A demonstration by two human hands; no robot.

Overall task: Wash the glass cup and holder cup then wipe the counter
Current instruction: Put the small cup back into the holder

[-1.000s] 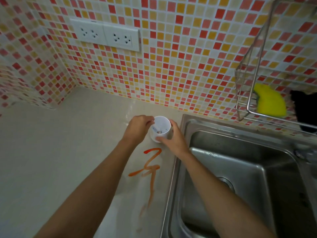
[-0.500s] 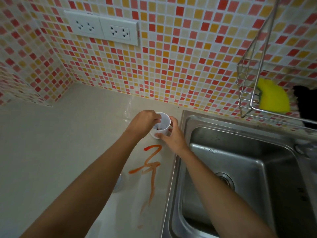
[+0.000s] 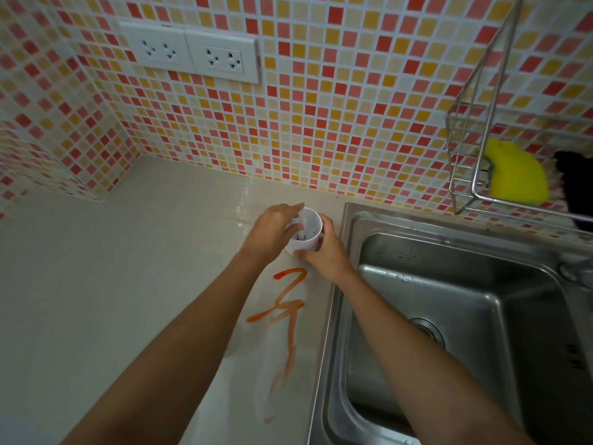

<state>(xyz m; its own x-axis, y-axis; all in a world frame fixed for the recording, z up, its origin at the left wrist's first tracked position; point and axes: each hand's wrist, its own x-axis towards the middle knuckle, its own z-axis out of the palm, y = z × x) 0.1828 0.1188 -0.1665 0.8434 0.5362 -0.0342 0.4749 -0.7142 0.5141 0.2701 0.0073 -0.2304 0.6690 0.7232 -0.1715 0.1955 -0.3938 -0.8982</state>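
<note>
We see the white cup [image 3: 306,231] far on the worktop [image 3: 112,284], just left of the sink [image 3: 449,316] edge. Left hand [image 3: 272,231] grips its rim, right hand [image 3: 322,253] wraps its side. Orange smear [image 3: 288,303] near; open worktop left. No readable writing.

No readable text, label, brand or number shows on anything here.

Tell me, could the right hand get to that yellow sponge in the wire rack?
Probably yes, once it lets go of the white cup. The right hand has only open sink between it and the yellow sponge.
</note>
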